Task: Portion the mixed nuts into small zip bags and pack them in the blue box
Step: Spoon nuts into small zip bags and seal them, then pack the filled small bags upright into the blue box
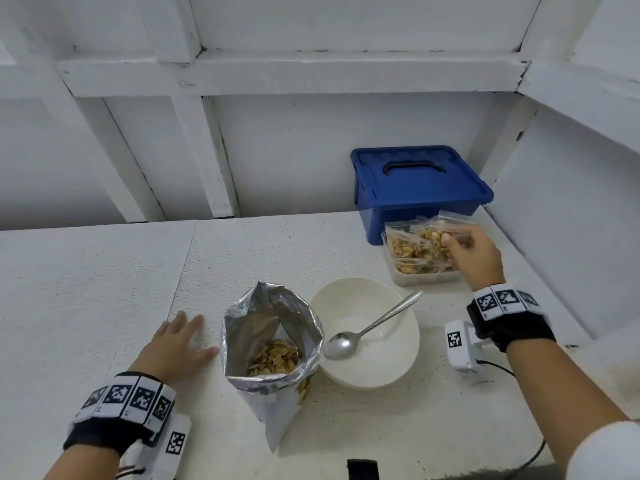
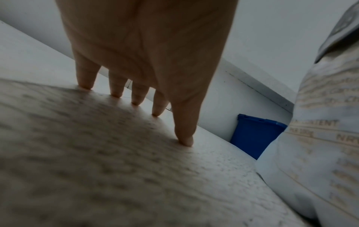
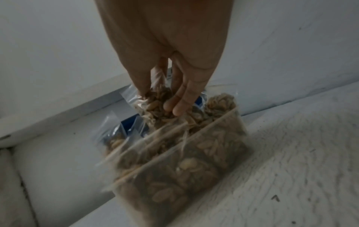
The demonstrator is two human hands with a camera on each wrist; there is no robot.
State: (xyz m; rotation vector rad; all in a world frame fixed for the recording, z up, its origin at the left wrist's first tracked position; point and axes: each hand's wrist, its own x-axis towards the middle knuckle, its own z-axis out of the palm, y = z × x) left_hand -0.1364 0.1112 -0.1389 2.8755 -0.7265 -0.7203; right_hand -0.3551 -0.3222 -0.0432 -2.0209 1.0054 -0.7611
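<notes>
An open silver foil bag of mixed nuts (image 1: pixel 273 344) stands at the table's middle. The blue box (image 1: pixel 419 181) sits at the back right with its lid on. In front of it a clear tub (image 1: pixel 426 277) holds several small zip bags of nuts (image 1: pixel 412 252). My right hand (image 1: pixel 450 244) reaches into the tub, and in the right wrist view its fingers (image 3: pixel 180 106) pinch the top of one zip bag (image 3: pixel 155 106). My left hand (image 1: pixel 187 330) lies flat on the table, left of the foil bag, fingers (image 2: pixel 116 90) straight, holding nothing.
A white bowl (image 1: pixel 388 368) with a metal spoon (image 1: pixel 367 330) in it stands right of the foil bag. White walls close in the table (image 1: pixel 86 289) at the back and right. A cable runs along the front right edge.
</notes>
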